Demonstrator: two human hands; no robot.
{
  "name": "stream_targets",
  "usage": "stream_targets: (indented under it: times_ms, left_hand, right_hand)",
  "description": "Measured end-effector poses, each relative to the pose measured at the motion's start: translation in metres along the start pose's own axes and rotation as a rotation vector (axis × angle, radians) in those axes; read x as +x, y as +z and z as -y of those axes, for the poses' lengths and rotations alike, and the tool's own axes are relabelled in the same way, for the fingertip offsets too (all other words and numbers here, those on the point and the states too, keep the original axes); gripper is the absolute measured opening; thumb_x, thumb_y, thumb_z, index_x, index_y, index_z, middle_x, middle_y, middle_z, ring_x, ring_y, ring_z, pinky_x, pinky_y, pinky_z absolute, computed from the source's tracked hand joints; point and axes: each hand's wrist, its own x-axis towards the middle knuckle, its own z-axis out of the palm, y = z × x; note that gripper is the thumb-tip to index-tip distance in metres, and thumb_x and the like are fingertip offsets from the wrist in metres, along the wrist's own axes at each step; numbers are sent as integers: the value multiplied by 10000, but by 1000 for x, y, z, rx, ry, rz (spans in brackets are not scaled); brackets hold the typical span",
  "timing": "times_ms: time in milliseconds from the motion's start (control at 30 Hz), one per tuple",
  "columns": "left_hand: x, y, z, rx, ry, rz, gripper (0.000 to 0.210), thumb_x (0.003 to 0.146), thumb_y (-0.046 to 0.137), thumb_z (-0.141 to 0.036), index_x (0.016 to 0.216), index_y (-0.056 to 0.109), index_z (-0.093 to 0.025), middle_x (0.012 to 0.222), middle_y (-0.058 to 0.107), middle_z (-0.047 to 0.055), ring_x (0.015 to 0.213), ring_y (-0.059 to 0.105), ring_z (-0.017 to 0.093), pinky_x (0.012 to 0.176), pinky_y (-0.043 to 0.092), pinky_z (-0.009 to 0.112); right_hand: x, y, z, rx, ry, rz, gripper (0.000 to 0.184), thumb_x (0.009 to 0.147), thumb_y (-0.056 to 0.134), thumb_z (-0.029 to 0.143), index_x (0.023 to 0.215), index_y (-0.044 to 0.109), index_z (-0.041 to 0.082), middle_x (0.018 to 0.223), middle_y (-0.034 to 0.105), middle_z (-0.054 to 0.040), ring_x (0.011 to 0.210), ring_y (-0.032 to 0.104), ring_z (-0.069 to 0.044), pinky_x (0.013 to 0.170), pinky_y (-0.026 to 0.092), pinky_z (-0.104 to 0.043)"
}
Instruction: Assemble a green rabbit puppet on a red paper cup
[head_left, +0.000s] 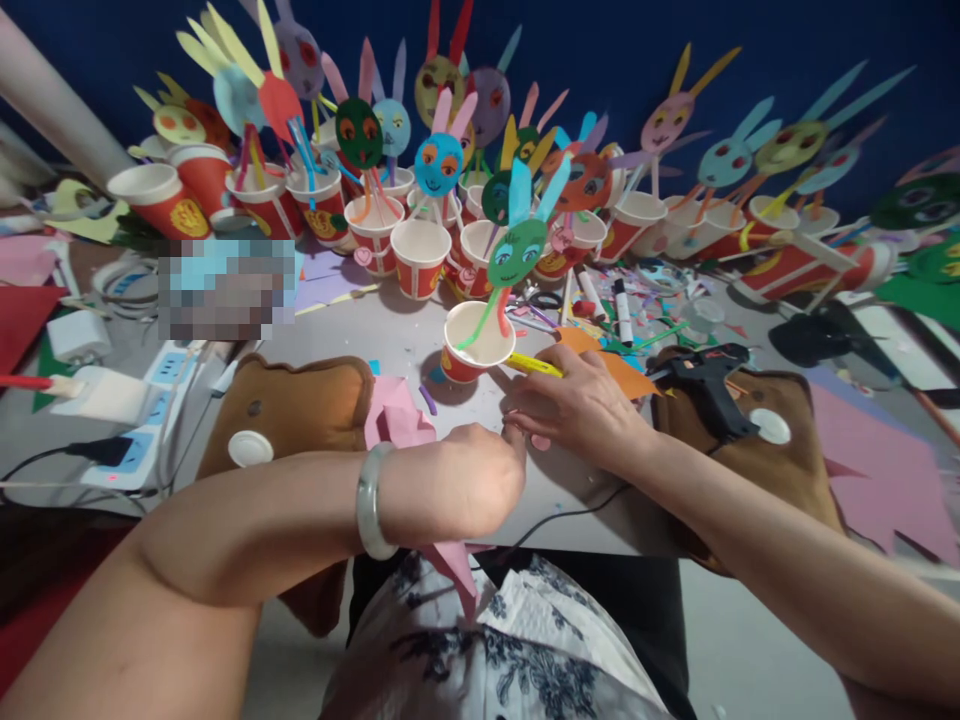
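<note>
My left hand (480,480), with a pale bangle (373,502) at the wrist, is closed over the table; what its fingers hold, if anything, is hidden. My right hand (585,405) grips a slim yellow pen-like tool (536,366), its kind unclear, pointing left at a paper cup. The fingertips of both hands meet beside a small pink paper piece (540,442). Just beyond them stands the red and white paper cup (469,365), with a green paper rabbit face (517,252) on stems in it. Cut pink paper (397,408) lies left of my left hand.
Several cups with paper rabbits (421,262) line the back. A black glue gun (709,385) rests on a brown cushion (795,470) at right. Another brown cushion (300,395) and a power strip (161,410) are at left. Paper scraps and a marker (622,312) lie behind my right hand.
</note>
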Motion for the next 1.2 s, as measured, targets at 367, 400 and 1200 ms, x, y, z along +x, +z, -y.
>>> stream_targets:
  times_ms: [367,400,1200]
  left_hand:
    - [-2,-13,0,22,46,175,508,806,585,-73,1300,603,47,757,713,139,619,628,170,496,392,224]
    - [-2,-14,1,26,48,175,522,800,596,-77,1307,597,49,781,720,147,630,633,171,505,403,224]
    - [-1,-27,3,4,51,278,496,856,498,-56,1340,582,12,913,716,167,754,675,204,535,403,230]
  right_hand:
    - [5,4,1,-114,-22,-110,137,842,685,336,803,704,206,957,548,-98,848,496,-229,798,338,-377]
    - [4,3,-1,-111,-22,-123,145,855,675,344,814,703,208,961,553,-101,875,508,-240,804,339,-381]
    - [4,1,-11,-33,57,-104,262,863,668,451,988,691,222,1008,617,-134,983,571,-310,829,408,-434]
